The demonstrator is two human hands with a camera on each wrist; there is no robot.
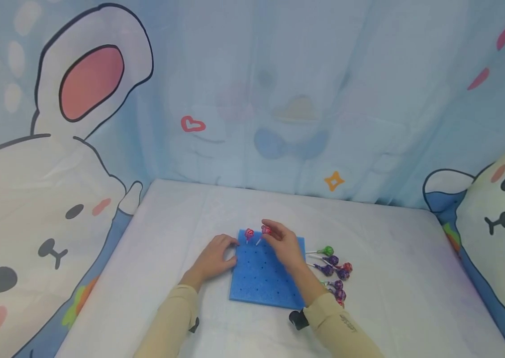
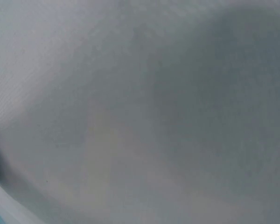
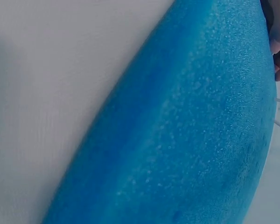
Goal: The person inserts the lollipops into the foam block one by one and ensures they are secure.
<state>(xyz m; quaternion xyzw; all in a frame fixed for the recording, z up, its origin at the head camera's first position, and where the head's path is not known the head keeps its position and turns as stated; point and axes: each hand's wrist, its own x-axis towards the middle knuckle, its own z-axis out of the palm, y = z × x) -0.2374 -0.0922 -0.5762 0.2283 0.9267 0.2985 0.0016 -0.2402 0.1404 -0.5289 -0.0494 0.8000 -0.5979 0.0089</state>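
In the head view a blue foam board [image 1: 256,286] with rows of small holes lies on the table. A lollipop in a red and pink wrapper [image 1: 249,233] stands in it near the far left corner. My right hand [image 1: 284,248] reaches over the board and pinches another red-pink lollipop [image 1: 266,229] by its head, stick pointing down at the far row. Whether that stick is in a hole, I cannot tell. My left hand [image 1: 214,258] rests against the board's left edge, fingers and thumb spread. The foam [image 3: 200,121] fills much of the right wrist view.
Right of the board lie several loose lollipops: a green one [image 1: 328,250], purple ones [image 1: 333,260] and red ones [image 1: 347,267]. White cloth [image 1: 395,268] covers the table, and a printed curtain [image 1: 234,74] hangs behind. The left wrist view shows mostly blurred pale cloth [image 2: 84,116].
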